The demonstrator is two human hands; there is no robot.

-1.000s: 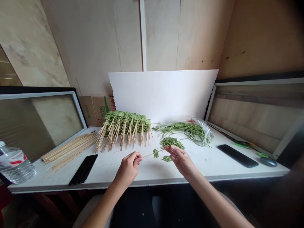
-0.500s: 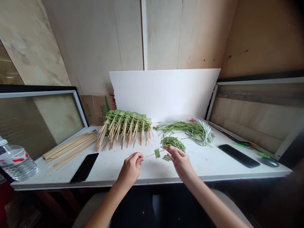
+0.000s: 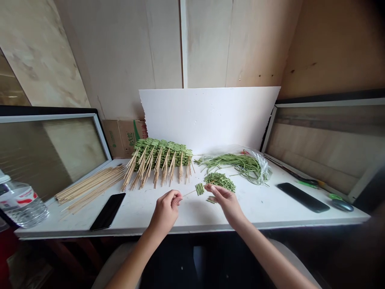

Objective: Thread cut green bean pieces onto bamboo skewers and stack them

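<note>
The skewer (image 3: 190, 192) is pinched at its near end by the left hand (image 3: 165, 212), with the fingers closed together on it. Its far end, toward two o'clock, is gripped by the right hand (image 3: 226, 202). Compared with half a second ago, the threaded bean pieces (image 3: 199, 188) have been lifted slightly and the right fingertips (image 3: 209, 186) brought closer to them. The cut bean pile (image 3: 221, 180) lies on the table (image 3: 270, 208) at twelve o'clock of the right hand.

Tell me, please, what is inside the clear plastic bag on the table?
Long green stalks lie inside the plastic bag, their ends sticking out of its open left side onto the table. What lies beneath them in the bag is covered.
</note>
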